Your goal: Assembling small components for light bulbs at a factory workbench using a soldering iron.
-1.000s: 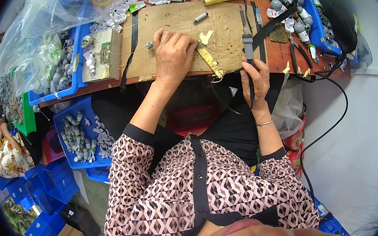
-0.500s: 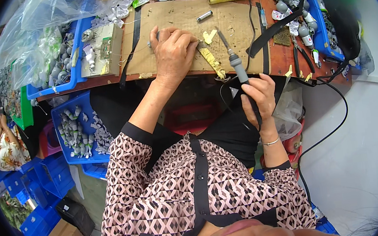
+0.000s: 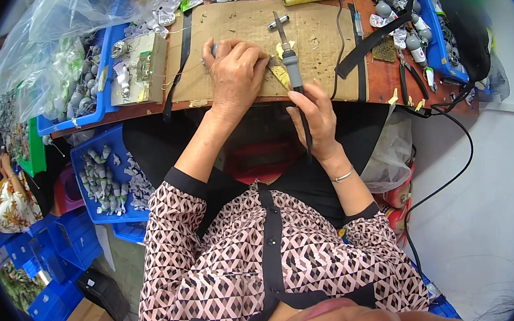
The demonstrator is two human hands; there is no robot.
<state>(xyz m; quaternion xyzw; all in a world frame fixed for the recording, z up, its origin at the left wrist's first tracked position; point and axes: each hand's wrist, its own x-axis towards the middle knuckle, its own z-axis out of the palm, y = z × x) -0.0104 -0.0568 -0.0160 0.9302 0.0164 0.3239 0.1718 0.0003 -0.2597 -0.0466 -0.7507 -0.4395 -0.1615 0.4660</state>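
Note:
My right hand [image 3: 315, 118] grips a soldering iron [image 3: 292, 70] by its handle, the long metal tip pointing away over the cardboard sheet [image 3: 319, 40]. Curled on that sheet, my left hand [image 3: 236, 73] closes round a small grey rounded piece [image 3: 214, 51], mostly hidden by the fingers; it resembles the grey bulbs in the trays. A yellow-taped strip [image 3: 279, 73] lies beside the left fingertips, partly behind the iron. Past the iron's tip is a small silver-and-black cylinder [image 3: 278, 22].
Blue trays of grey bulbs [image 3: 81, 103] flank the cardboard. On the left stands a boxy fixture with a white bulb [image 3: 122, 74]. At right lie pliers [image 3: 410, 77], black straps [image 3: 376, 44] and a black cable [image 3: 471, 146]. Another person [image 3: 13, 199] sits far left.
My right hand has moved left and a little forward, bringing the soldering iron close to my left hand, its tip now pointing straighter away. My left hand has stayed in place.

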